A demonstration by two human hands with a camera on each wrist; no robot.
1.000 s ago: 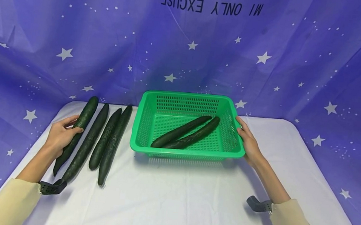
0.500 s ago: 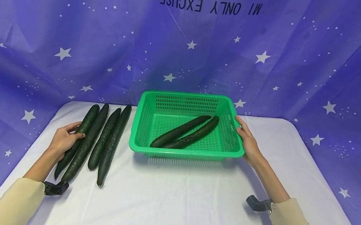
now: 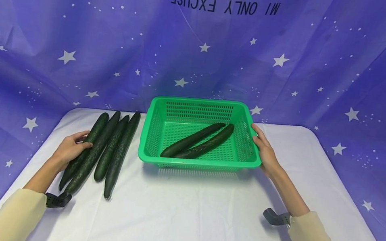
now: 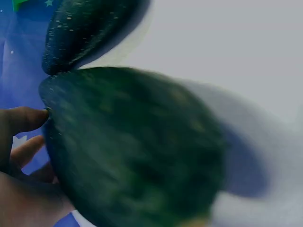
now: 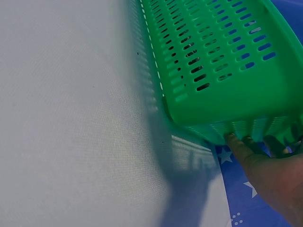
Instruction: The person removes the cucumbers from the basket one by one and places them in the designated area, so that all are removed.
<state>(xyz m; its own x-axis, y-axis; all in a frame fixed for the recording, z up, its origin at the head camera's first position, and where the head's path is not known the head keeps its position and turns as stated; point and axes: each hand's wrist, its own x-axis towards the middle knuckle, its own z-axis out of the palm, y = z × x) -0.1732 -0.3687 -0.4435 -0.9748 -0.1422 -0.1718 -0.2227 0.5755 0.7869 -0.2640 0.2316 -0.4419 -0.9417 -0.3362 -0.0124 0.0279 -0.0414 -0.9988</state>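
On the left side of the table, my left hand [image 3: 70,148] grips the leftmost dark green cucumber [image 3: 98,127], thumb on its right side and fingers round its left. This cucumber lies right alongside a second cucumber [image 3: 98,149]; two more, a third [image 3: 111,150] and a fourth [image 3: 124,148], lie just to the right. The left wrist view shows a cucumber end [image 4: 137,146] filling much of the frame. My right hand [image 3: 265,152] holds the right end of a green plastic basket [image 3: 199,165], fingertips at its rim. Inside the basket rest two cucumbers, a rear one [image 3: 190,141] and a front one [image 3: 212,143].
A white cloth [image 3: 180,216] covers the table. Behind and at both sides hangs a purple-blue curtain [image 3: 200,64] with white stars and lettering, close to the basket's back edge. Dark wrist mounts [image 3: 58,200] stick out from both sleeves.
My left hand has brought its cucumber right and slightly nearer, against the second one. The second cucumber's far end has shifted right towards the third. The right hand and basket stay in place.
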